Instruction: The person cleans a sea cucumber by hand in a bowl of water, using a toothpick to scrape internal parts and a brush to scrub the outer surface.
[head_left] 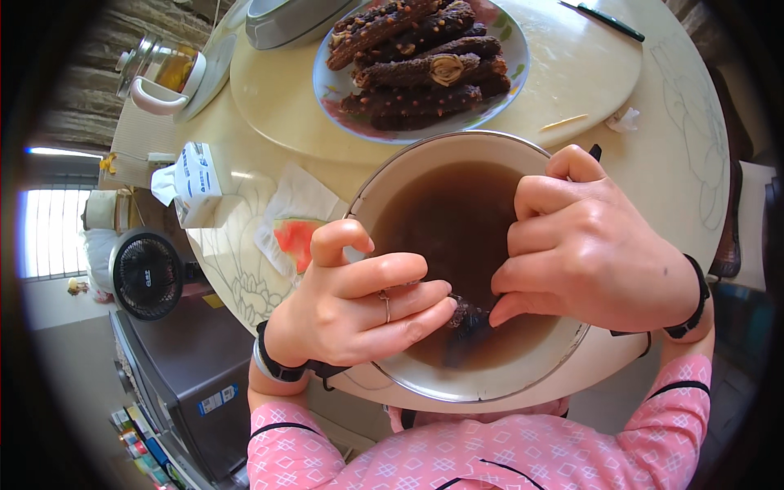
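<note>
Found within the near half of the pot (408, 168), over or in brown liquid (453, 208): a dark piece (467, 314), set between both hands and touched by each, so neither nearer. Long axis seemingly crosswise, from the fingertips of the left hand (351, 302) toward the thumb of the right hand (584, 253); hard to tell how much lies submerged. Gripped from one side by bent left fingers, forefinger lifted; pinched from the other by right thumb and folded fingers. Looks nubbly, wet, almost black. Inside the pot, smooth cream walls under a thin metal rim. Just beyond the pot, on a glazed round plate (322, 94), thick brown logs (416, 72), rough and studded with paler knobs. Left of the pot, red melon (294, 239) on soft white tissue (298, 196).
</note>
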Tool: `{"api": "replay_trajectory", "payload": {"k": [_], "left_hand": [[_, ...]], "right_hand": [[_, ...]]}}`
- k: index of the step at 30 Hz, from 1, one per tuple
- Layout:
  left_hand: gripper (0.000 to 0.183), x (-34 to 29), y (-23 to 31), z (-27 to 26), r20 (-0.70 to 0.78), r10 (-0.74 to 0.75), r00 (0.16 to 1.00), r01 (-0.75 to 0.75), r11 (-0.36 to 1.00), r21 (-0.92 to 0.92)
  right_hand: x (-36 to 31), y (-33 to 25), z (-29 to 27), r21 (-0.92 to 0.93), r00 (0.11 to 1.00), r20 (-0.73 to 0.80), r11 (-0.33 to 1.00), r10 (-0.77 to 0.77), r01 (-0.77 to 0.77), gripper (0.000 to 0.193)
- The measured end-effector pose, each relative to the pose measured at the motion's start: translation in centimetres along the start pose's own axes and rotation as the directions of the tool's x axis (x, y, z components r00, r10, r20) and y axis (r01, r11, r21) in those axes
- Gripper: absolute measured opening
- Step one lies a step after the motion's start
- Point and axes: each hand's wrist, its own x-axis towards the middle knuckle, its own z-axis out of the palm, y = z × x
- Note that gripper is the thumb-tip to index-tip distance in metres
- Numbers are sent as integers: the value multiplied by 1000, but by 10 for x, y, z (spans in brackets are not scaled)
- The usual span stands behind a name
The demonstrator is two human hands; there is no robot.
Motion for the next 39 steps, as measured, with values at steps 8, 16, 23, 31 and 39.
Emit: {"api": "replay_trajectory", "payload": {"k": [8,16,23,31,39], "left_hand": [[23,1,4,-4,58,-53,997,50,997,58],[24,-2,7,-5,53,-77,996,73,995,66],[25,-2,7,-4,25,-90,996,88,994,70],[21,2,7,-5,37,-69,997,66,995,68],[18,1,7,-3,35,-92,995,90,994,58]], "right_hand": [[1,4,4,-21,998,-56,1000,-24,23,24],[-1,11,-4,-40,994,-106,999,23,-28,24],[-3,8,-11,-93,994,-110,996,-1,-9,24],[-3,-6,-1,-56,998,-54,998,-31,28,24],[-16,4,-29,-269,996,-59,959,74,-87,30]]}}
